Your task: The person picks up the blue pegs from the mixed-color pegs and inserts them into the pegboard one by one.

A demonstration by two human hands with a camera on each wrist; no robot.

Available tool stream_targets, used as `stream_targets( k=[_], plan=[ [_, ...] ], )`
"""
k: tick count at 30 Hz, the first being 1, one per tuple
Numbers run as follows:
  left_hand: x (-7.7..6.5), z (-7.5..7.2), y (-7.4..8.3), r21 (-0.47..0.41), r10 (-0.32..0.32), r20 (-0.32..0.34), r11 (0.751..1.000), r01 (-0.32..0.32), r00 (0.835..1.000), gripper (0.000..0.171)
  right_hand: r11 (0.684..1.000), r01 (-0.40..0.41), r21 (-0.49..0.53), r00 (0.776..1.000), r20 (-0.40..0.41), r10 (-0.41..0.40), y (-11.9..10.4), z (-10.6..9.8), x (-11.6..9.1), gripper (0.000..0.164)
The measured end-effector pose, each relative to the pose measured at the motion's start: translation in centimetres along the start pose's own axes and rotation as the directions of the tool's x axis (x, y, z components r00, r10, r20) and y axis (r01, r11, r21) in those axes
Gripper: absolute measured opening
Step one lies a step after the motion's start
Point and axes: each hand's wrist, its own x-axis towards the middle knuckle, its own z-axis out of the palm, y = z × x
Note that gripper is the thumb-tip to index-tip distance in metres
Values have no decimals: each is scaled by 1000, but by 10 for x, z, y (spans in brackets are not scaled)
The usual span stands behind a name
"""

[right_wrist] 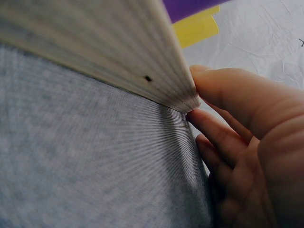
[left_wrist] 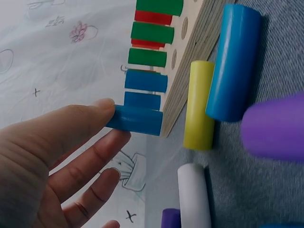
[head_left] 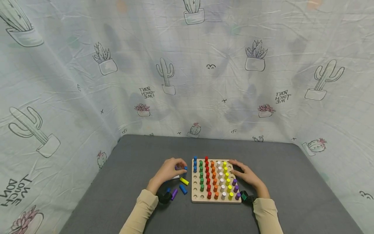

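Note:
My left hand (head_left: 169,169) pinches a blue peg (left_wrist: 137,120) between thumb and fingertips at the left side of a wooden pegboard (head_left: 195,191). In the left wrist view, this peg's far end overlaps the board's edge, below two standing blue pegs. My right hand (head_left: 246,174) grips the board's far right corner, thumb on the edge, also seen in the right wrist view. Standing pegs form colour columns: blue, green (head_left: 201,175), red (head_left: 208,180), orange (head_left: 214,181), white (head_left: 221,182), yellow (head_left: 228,182), and three purple (head_left: 236,188) at the near right.
Loose pegs lie left of the board: a yellow peg (head_left: 184,181), a blue peg (head_left: 183,189), a purple peg (head_left: 174,194) and a white peg (left_wrist: 194,194). Another blue peg (head_left: 168,189) lies by the left wrist. A grey cloth (head_left: 146,152) covers the table, with a printed curtain behind.

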Motion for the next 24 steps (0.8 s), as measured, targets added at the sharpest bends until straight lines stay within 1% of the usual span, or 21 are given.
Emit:
stream_targets(
  k=[5,11,17,24],
  plan=[
    [1,4,6,-2,-1,14,1000,1,1000,18,1000,0,-7,1000,-1,0,0,0,-1,50],
    [3,8,12,-36,5,34,999,-4,999,20,1000,-8,-6,1000,5,8,-1,0,-1,49],
    [6,14,16,-29,13,33,1000,-12,999,17,1000,6,-9,1000,11,-6,-1,0,-1,49],
    [8,19,19,-34,31,41,999,-30,999,19,1000,4,-12,1000,13,-4,1,0,0,49]
  ],
)
